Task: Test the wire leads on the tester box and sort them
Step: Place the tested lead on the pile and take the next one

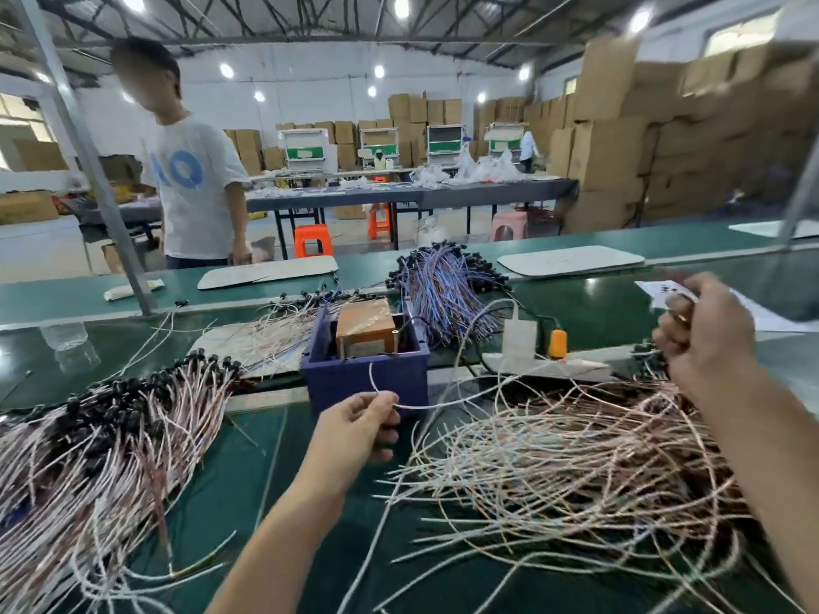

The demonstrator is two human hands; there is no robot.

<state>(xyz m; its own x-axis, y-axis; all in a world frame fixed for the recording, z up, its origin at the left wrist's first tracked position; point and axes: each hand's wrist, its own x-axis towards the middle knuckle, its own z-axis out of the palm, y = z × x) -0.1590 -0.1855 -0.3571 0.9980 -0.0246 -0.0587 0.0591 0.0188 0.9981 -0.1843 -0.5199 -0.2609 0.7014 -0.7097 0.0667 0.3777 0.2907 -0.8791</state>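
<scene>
The tester box [363, 378], a blue open crate with a brown unit inside, stands at the table's middle. My left hand [361, 425] is just in front of it and pinches the bare end of a pale wire lead [443, 403] that arcs up to the right. My right hand [704, 334] is raised at the right and grips the lead's other end, which its fingers mostly hide. A loose tangle of pink and white leads [576, 458] lies below the right hand. A bundle of leads with black caps [102, 436] lies at the left.
A bundle of blue and purple leads [443, 290] lies behind the box. A white adapter and an orange plug [557, 343] sit on a power strip to its right. A person in a white shirt [199, 188] stands across the green table. White trays [571, 259] lie farther back.
</scene>
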